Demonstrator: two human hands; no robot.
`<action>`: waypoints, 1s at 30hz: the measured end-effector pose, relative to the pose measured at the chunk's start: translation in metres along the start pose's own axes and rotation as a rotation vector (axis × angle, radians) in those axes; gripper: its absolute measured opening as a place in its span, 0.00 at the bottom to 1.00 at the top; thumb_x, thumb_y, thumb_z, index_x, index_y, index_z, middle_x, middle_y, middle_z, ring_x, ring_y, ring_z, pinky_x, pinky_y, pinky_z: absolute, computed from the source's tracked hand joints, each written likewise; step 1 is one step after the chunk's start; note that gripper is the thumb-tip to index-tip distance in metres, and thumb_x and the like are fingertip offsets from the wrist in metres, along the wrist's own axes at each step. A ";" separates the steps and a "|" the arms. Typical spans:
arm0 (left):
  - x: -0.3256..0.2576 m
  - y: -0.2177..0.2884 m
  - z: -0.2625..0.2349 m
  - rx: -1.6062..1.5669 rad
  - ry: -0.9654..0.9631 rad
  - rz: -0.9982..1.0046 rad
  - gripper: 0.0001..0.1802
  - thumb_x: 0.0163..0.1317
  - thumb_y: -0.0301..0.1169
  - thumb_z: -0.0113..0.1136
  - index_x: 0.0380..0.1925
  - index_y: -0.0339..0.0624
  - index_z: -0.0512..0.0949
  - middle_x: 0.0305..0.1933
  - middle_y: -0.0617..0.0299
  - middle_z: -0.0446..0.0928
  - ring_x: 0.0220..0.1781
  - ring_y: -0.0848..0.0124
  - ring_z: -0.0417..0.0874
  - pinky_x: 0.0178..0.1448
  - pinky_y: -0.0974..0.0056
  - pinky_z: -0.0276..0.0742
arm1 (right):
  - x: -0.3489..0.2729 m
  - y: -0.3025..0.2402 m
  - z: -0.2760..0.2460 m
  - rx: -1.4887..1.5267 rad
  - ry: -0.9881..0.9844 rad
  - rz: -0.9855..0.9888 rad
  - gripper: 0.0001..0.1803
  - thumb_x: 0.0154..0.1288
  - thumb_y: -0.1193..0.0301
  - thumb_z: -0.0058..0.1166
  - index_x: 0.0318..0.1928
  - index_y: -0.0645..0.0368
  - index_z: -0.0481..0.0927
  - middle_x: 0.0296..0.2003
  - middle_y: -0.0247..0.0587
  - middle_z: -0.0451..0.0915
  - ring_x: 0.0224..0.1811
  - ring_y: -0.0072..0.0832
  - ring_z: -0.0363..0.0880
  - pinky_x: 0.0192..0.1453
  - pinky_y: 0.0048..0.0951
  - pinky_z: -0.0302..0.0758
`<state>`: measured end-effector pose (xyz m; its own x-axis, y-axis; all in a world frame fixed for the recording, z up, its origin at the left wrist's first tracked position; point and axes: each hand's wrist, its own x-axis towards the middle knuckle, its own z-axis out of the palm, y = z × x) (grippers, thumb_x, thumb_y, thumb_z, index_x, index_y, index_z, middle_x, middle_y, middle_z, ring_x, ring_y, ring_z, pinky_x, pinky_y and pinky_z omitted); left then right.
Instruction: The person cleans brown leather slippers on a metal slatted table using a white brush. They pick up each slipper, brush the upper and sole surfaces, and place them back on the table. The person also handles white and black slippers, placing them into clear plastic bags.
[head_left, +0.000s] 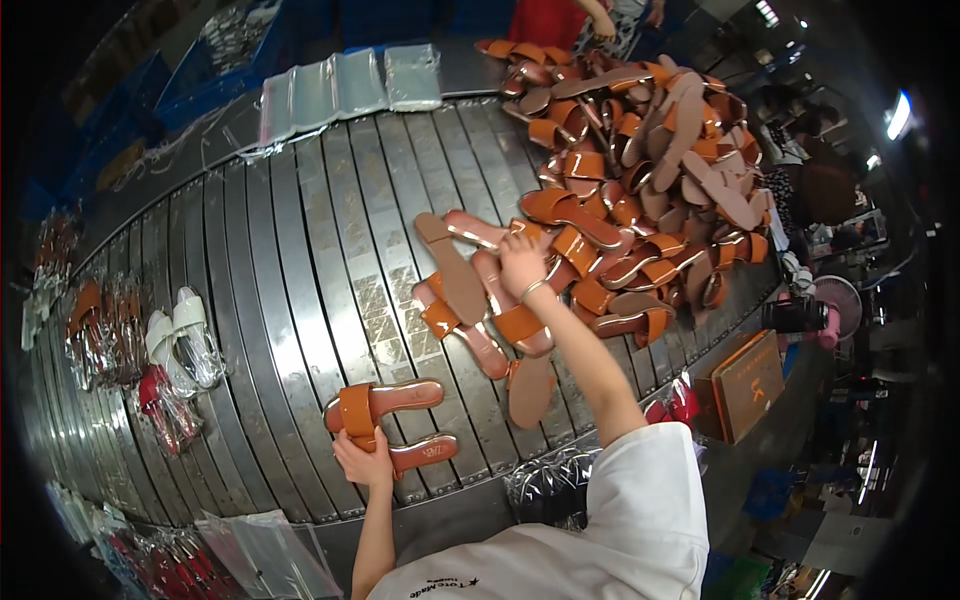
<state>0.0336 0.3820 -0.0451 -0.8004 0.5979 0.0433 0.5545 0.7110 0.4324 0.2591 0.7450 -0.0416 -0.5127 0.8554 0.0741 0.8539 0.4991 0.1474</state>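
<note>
Two brown slide sandals lie side by side on the slatted metal conveyor in front of me. My left hand (365, 458) is closed on the strap end of the nearer slide sandal (425, 453), its fingertips close to the wide strap of the farther sandal (410, 395). Reaching right, my right hand (522, 265) has its fingers bent over the strap of another slide sandal (472, 229) at the edge of a big heap (650, 150). Just left of that hand, one sandal (455, 275) lies sole up across others. A sole-up sandal (531, 393) rests nearer me.
Stacks of clear plastic bags (345, 88) lie along the far edge. Bagged white sandals (185, 340), red ones (165, 410) and brown ones (105, 325) sit at left. An orange-brown box (745, 385) and a pink fan (832, 312) stand at right. Another person (550, 22) stands beyond the heap.
</note>
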 end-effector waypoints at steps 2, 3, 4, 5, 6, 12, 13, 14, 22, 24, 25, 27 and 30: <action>0.000 0.001 -0.003 0.010 0.016 0.013 0.27 0.48 0.47 0.61 0.42 0.43 0.68 0.39 0.55 0.68 0.44 0.54 0.72 0.40 0.51 0.69 | -0.008 -0.013 -0.015 0.088 0.023 0.041 0.16 0.57 0.66 0.44 0.42 0.61 0.75 0.48 0.42 0.74 0.55 0.39 0.68 0.61 0.44 0.60; -0.001 0.000 -0.005 0.013 0.019 0.013 0.27 0.48 0.48 0.60 0.43 0.42 0.68 0.39 0.55 0.68 0.44 0.54 0.72 0.41 0.51 0.69 | -0.011 -0.019 -0.019 0.111 -0.022 0.062 0.16 0.53 0.68 0.46 0.42 0.61 0.75 0.48 0.43 0.75 0.53 0.39 0.69 0.59 0.43 0.61; -0.001 -0.002 -0.005 0.013 0.023 0.019 0.27 0.49 0.48 0.60 0.43 0.42 0.68 0.39 0.55 0.68 0.44 0.54 0.72 0.41 0.51 0.69 | -0.012 -0.022 -0.026 0.135 -0.064 0.088 0.18 0.49 0.70 0.48 0.43 0.61 0.75 0.48 0.45 0.75 0.52 0.39 0.70 0.57 0.41 0.62; -0.002 -0.002 -0.006 0.008 0.025 0.022 0.27 0.49 0.49 0.59 0.43 0.42 0.68 0.39 0.55 0.68 0.44 0.54 0.72 0.41 0.51 0.69 | -0.012 -0.022 -0.035 0.093 -0.133 0.078 0.17 0.50 0.70 0.47 0.43 0.61 0.74 0.46 0.44 0.76 0.52 0.38 0.70 0.56 0.42 0.62; -0.003 -0.001 -0.006 0.002 0.028 0.024 0.28 0.49 0.49 0.59 0.43 0.42 0.67 0.39 0.55 0.68 0.44 0.54 0.72 0.41 0.51 0.69 | -0.011 -0.021 -0.044 0.051 -0.202 0.070 0.17 0.52 0.70 0.46 0.43 0.60 0.74 0.43 0.44 0.78 0.52 0.37 0.70 0.55 0.42 0.62; -0.009 -0.007 -0.004 0.008 0.078 0.070 0.30 0.50 0.53 0.57 0.43 0.41 0.67 0.40 0.55 0.68 0.44 0.54 0.72 0.43 0.51 0.69 | -0.032 -0.035 -0.077 0.073 -0.346 0.017 0.12 0.59 0.72 0.40 0.43 0.59 0.73 0.32 0.46 0.81 0.39 0.36 0.80 0.53 0.45 0.59; -0.010 -0.009 -0.001 0.004 0.092 0.091 0.30 0.50 0.54 0.56 0.43 0.41 0.67 0.40 0.55 0.68 0.44 0.54 0.72 0.43 0.51 0.69 | -0.037 -0.035 -0.071 0.061 -0.306 0.021 0.12 0.58 0.71 0.43 0.41 0.57 0.76 0.33 0.44 0.81 0.39 0.35 0.80 0.53 0.45 0.60; -0.009 -0.009 -0.002 0.006 0.064 0.063 0.30 0.50 0.54 0.56 0.43 0.41 0.67 0.41 0.55 0.68 0.44 0.54 0.72 0.43 0.51 0.69 | -0.041 -0.038 -0.075 0.048 -0.262 0.019 0.11 0.57 0.70 0.45 0.39 0.55 0.78 0.35 0.42 0.82 0.40 0.33 0.80 0.52 0.45 0.61; -0.001 -0.019 -0.021 -0.106 -0.250 -0.061 0.38 0.47 0.59 0.57 0.46 0.39 0.65 0.47 0.50 0.69 0.51 0.50 0.71 0.51 0.49 0.67 | -0.091 -0.055 -0.114 0.638 -0.313 0.317 0.08 0.50 0.65 0.55 0.26 0.56 0.81 0.32 0.44 0.81 0.38 0.38 0.80 0.41 0.40 0.72; 0.014 -0.053 -0.002 -0.297 -0.318 0.036 0.37 0.47 0.54 0.61 0.49 0.38 0.65 0.50 0.46 0.68 0.52 0.50 0.70 0.54 0.50 0.66 | -0.098 -0.068 -0.126 0.837 -0.236 0.360 0.10 0.52 0.65 0.56 0.26 0.60 0.80 0.31 0.44 0.81 0.35 0.35 0.80 0.38 0.35 0.74; 0.018 -0.061 0.015 -0.381 -0.370 0.041 0.35 0.47 0.49 0.63 0.50 0.38 0.65 0.50 0.45 0.68 0.53 0.51 0.70 0.56 0.51 0.65 | -0.111 -0.063 -0.127 1.007 -0.102 0.299 0.13 0.58 0.64 0.54 0.28 0.62 0.77 0.29 0.41 0.81 0.30 0.26 0.79 0.35 0.25 0.73; 0.028 -0.077 0.020 -0.464 -0.476 0.022 0.38 0.44 0.47 0.65 0.54 0.41 0.65 0.51 0.41 0.66 0.55 0.50 0.67 0.59 0.54 0.63 | -0.144 -0.088 -0.173 1.403 -0.095 0.256 0.13 0.62 0.64 0.51 0.31 0.63 0.75 0.27 0.39 0.79 0.28 0.22 0.76 0.33 0.22 0.72; 0.007 -0.035 0.011 -0.326 -0.569 -0.076 0.45 0.40 0.47 0.67 0.59 0.45 0.62 0.52 0.36 0.64 0.59 0.47 0.61 0.63 0.57 0.59 | -0.231 -0.089 -0.238 1.849 -0.147 0.225 0.11 0.67 0.66 0.45 0.34 0.62 0.72 0.24 0.35 0.77 0.24 0.19 0.72 0.29 0.19 0.69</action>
<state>0.0114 0.3652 -0.0699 -0.5396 0.7163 -0.4423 0.3322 0.6639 0.6699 0.2803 0.4698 0.1627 -0.4663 0.8716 -0.1514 -0.0503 -0.1969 -0.9791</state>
